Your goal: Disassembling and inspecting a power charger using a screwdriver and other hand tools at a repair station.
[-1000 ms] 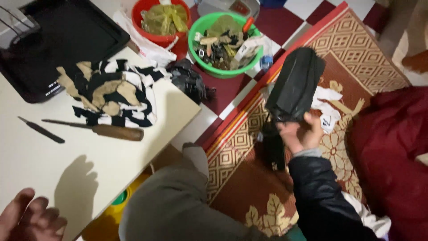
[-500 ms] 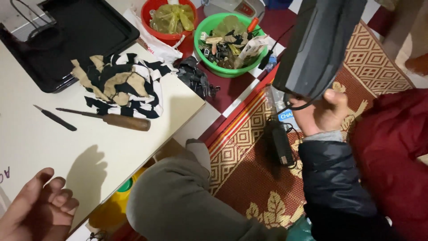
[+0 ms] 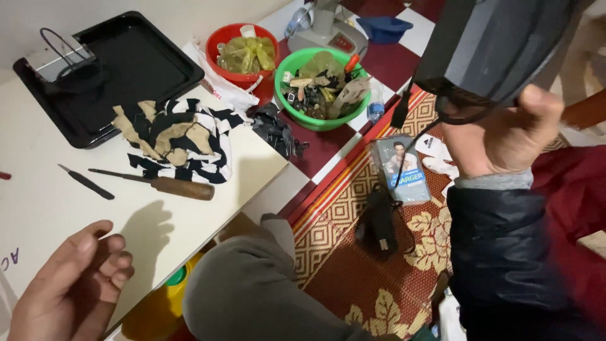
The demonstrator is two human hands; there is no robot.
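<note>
A large dark device (image 3: 499, 44) has been lifted from the patterned rug (image 3: 353, 208) to the upper right of the frame, gripped from below by the right hand (image 3: 502, 136). The left hand (image 3: 69, 287), lower left, lies loosely open and empty on the white table (image 3: 50, 208). A green bowl (image 3: 291, 107) holds mixed scraps; a red bowl (image 3: 218, 44), yellowish pieces.

The dark device (image 3: 499, 44) held by the right hand (image 3: 499, 136) is cut off by the top edge; the left hand (image 3: 66, 287) is cropped at the bottom edge, over the surface's (image 3: 50, 208) near edge.
</note>
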